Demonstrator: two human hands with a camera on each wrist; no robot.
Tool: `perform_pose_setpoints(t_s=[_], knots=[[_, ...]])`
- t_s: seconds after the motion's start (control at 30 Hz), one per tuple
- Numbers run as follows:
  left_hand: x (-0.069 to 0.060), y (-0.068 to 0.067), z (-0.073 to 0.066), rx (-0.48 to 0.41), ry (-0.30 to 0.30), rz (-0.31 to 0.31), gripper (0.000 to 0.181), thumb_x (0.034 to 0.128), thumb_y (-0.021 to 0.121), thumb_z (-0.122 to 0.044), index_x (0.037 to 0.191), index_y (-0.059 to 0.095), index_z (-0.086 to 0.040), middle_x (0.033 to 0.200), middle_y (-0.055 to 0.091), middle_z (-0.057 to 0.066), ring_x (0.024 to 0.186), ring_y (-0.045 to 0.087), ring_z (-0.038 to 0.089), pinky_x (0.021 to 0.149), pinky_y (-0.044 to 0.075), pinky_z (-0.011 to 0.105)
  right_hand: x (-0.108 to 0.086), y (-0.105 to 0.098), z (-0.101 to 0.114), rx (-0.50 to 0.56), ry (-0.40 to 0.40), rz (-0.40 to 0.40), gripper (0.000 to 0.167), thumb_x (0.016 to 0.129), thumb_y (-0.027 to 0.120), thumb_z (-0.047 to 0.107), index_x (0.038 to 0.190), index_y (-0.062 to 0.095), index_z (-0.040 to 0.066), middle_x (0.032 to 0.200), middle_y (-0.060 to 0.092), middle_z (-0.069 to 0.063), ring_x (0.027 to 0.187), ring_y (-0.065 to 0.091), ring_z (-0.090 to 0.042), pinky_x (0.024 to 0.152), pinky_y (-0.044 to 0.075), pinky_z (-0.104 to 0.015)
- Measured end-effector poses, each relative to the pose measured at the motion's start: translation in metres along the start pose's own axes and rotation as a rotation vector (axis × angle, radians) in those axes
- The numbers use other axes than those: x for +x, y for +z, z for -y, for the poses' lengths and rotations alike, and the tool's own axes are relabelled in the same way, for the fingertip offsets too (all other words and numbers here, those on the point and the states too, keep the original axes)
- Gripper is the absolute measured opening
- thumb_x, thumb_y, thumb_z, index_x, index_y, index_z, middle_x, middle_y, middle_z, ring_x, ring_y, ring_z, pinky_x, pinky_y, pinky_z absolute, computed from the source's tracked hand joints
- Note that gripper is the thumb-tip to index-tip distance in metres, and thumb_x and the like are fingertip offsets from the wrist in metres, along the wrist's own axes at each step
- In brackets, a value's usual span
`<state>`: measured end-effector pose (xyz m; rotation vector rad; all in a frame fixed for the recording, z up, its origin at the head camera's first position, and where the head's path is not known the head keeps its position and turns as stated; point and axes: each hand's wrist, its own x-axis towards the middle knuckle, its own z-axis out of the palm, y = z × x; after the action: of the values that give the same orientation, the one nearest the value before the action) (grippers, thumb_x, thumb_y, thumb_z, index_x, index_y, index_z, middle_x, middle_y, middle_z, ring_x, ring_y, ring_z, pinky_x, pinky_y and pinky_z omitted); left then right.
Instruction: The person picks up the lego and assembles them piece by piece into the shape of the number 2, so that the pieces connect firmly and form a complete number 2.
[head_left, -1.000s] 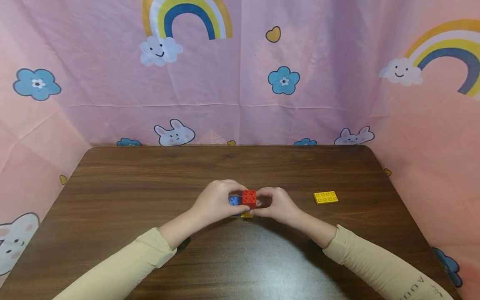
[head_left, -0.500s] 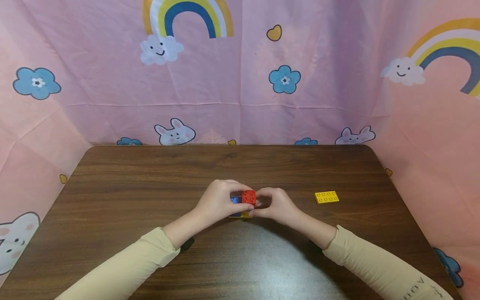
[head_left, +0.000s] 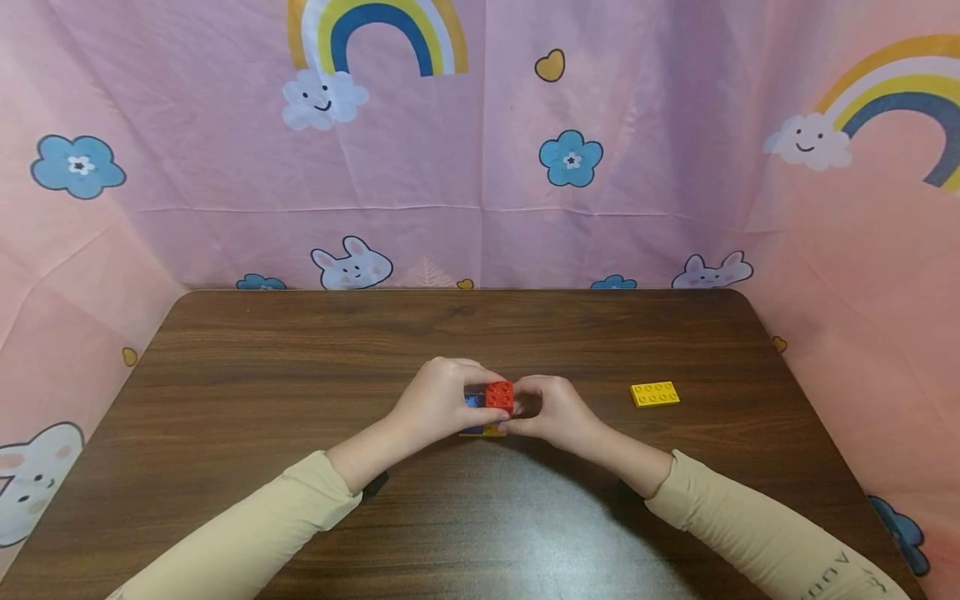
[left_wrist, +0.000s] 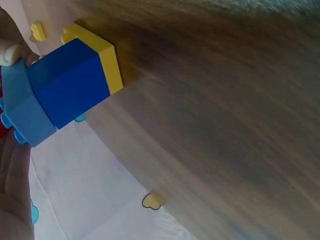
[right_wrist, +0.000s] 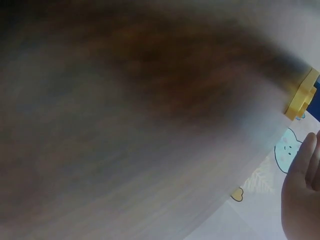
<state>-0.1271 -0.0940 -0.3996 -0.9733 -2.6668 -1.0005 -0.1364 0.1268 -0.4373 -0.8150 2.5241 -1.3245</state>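
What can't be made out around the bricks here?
Head: light blue brick, mostly covered by the left hand; grip of the right hand, fingertips partly behind the red brick.
Left wrist: the red brick, mostly cut off by the left edge.
Right wrist: dark blue brick, cut off by the right edge; tabletop, blurred.

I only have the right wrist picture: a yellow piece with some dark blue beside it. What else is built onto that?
Observer: In the left wrist view, a light blue brick sits on the dark blue one.
Visitor: What is the left hand doing?
Observer: The head view shows it pinching a red brick.
Visitor: Any loose pieces?
Observer: A yellow plate lies apart, to the right of the right hand.
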Motion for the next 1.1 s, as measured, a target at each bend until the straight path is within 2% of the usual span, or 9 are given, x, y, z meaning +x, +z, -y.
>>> perform_pose_setpoints(t_s=[0.23, 0.4, 0.7, 1.1], knots=[[-0.0033, 0.0014, -0.0003, 0.04, 0.012, -0.031, 0.038, 0.0781, 0.097, -0.026, 0.109, 0.083, -0.01, 0.101, 0.083, 0.002, 0.088, 0.078, 0.014, 0.075, 0.063, 0.028, 0.0003, -0.0007, 0.0013, -0.034, -0.013, -0.002, 0.03, 0.081, 0.092, 0.007, 0.106, 0.078, 0.0, 0.099, 0.079, -0.01, 0.087, 0.074, -0.013, 0.079, 0.061, -0.02], [-0.003, 0.0023, 0.001, 0.035, 0.022, -0.03, 0.038, 0.078, 0.097, -0.027, 0.109, 0.083, -0.01, 0.1, 0.083, 0.003, 0.088, 0.078, 0.014, 0.075, 0.063, 0.028, 0.0001, -0.0013, 0.0018, -0.036, -0.014, -0.008, 0.029, 0.081, 0.092, 0.007, 0.105, 0.078, 0.0, 0.098, 0.079, -0.009, 0.087, 0.074, -0.013, 0.079, 0.061, -0.02], [-0.0032, 0.0048, 0.0032, -0.11, -0.101, -0.019, 0.036, 0.0771, 0.097, -0.024, 0.107, 0.083, -0.009, 0.1, 0.083, 0.002, 0.094, 0.077, 0.016, 0.086, 0.063, 0.035, 0.0007, -0.0021, 0.0005, 0.009, 0.01, 0.007, 0.03, 0.081, 0.092, 0.007, 0.106, 0.078, -0.002, 0.097, 0.08, -0.011, 0.085, 0.075, -0.012, 0.078, 0.062, -0.02], [-0.004, 0.007, 0.007, -0.189, -0.162, -0.016, 0.036, 0.0771, 0.097, -0.024, 0.105, 0.083, -0.006, 0.101, 0.083, 0.004, 0.095, 0.078, 0.017, 0.085, 0.064, 0.034, 0.0009, -0.0035, 0.0025, 0.002, 0.018, 0.009, 0.03, 0.081, 0.093, 0.007, 0.106, 0.079, -0.001, 0.097, 0.08, -0.011, 0.085, 0.075, -0.012, 0.078, 0.062, -0.019]])
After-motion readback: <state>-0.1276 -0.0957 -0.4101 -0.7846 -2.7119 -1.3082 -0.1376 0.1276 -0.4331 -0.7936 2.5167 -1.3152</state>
